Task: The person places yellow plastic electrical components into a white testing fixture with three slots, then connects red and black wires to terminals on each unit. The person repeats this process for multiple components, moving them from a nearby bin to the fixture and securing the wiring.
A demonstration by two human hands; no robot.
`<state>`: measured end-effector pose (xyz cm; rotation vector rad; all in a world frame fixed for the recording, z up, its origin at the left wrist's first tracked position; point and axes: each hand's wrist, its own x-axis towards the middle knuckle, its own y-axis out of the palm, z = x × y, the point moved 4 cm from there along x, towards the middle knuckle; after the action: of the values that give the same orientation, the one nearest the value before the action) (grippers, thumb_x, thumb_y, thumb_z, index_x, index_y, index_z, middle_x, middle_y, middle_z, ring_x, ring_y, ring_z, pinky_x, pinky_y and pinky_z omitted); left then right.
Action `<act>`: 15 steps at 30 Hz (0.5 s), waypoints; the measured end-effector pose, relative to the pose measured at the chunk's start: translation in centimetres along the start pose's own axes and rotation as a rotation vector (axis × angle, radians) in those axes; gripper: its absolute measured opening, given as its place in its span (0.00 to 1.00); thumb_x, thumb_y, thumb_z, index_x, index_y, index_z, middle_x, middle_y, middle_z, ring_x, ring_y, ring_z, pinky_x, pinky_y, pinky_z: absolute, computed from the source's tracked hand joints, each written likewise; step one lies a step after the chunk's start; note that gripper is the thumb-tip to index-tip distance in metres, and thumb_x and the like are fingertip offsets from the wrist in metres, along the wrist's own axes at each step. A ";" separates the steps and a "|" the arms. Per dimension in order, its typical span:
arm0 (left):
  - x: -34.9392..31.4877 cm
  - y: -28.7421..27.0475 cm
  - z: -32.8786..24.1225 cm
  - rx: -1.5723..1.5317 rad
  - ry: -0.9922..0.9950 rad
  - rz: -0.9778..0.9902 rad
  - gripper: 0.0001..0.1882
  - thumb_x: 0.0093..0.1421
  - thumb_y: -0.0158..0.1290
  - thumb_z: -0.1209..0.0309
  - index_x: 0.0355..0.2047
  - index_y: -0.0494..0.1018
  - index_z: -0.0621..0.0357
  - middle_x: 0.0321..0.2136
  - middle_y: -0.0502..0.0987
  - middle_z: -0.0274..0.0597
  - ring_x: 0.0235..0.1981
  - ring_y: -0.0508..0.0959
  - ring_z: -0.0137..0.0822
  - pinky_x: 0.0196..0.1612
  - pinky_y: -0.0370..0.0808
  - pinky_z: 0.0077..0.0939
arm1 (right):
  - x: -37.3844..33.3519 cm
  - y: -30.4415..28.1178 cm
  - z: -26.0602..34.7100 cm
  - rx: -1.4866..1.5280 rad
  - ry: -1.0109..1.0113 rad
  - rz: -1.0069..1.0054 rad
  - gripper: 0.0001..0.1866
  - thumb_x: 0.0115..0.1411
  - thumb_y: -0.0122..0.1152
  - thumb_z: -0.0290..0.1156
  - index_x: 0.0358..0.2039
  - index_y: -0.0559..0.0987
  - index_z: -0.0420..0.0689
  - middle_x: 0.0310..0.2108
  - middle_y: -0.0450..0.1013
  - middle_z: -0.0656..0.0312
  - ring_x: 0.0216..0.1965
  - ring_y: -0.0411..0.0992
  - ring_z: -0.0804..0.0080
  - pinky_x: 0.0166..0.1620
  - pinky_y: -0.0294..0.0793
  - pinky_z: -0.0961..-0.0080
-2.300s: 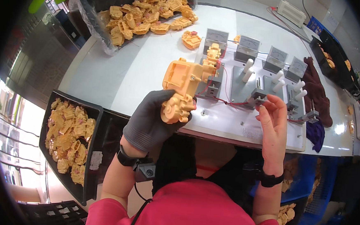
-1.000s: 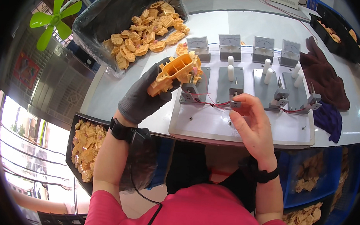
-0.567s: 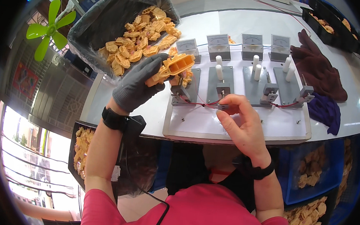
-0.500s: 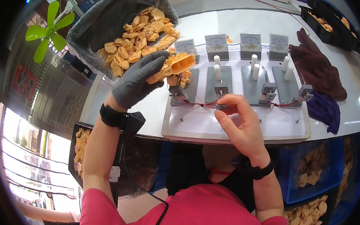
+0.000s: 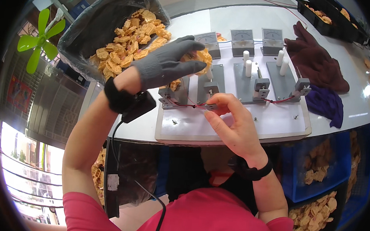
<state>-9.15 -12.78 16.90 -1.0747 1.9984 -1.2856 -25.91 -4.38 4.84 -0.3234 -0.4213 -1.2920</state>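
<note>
Gloved left hand (image 5: 164, 66) moved rightward, holding a yellow plastic housing (image 5: 204, 56). Right hand (image 5: 234, 122) reached a grey block (image 5: 211, 107), grip unclear.

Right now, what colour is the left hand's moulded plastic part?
The moulded plastic part is light orange, in the head view.

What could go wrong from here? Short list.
1. The left hand covers much of the yellow plastic part it holds by a white peg; a poorly seen part could knock the peg or sit crooked.
2. The right hand has its fingertips at a small gray block, right by red wires; a finger might snag one.
3. The black cable hanging from the left wrist device could catch on the table edge.
</note>
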 end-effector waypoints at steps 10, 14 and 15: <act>0.7 3.4 -0.6 0.254 0.068 0.144 0.30 0.67 0.52 0.66 0.67 0.59 0.59 0.68 0.58 0.60 0.62 0.68 0.57 0.63 0.67 0.38 | 0.0 0.4 0.3 -0.029 -0.026 -0.018 0.14 0.62 0.64 0.30 0.46 0.76 0.41 0.40 0.74 0.62 0.38 0.73 0.74 0.46 0.71 0.76; -2.3 0.9 -0.3 0.061 0.086 -0.019 0.31 0.67 0.52 0.70 0.69 0.57 0.55 0.68 0.59 0.52 0.61 0.70 0.47 0.62 0.69 0.35 | -0.6 0.3 0.3 -0.096 0.003 -0.214 0.14 0.61 0.65 0.29 0.46 0.76 0.42 0.40 0.73 0.59 0.39 0.73 0.69 0.44 0.73 0.72; -3.4 -0.1 -0.4 -0.053 0.034 -0.062 0.31 0.67 0.53 0.71 0.69 0.57 0.54 0.68 0.59 0.49 0.61 0.70 0.44 0.62 0.69 0.35 | -0.8 -0.1 0.2 -0.148 -0.026 -0.281 0.14 0.60 0.65 0.28 0.46 0.76 0.42 0.39 0.73 0.59 0.39 0.73 0.68 0.44 0.72 0.71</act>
<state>-7.60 -9.72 17.20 -1.1551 2.0492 -1.2977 -26.17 -3.65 4.68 -0.4167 -0.4033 -1.5998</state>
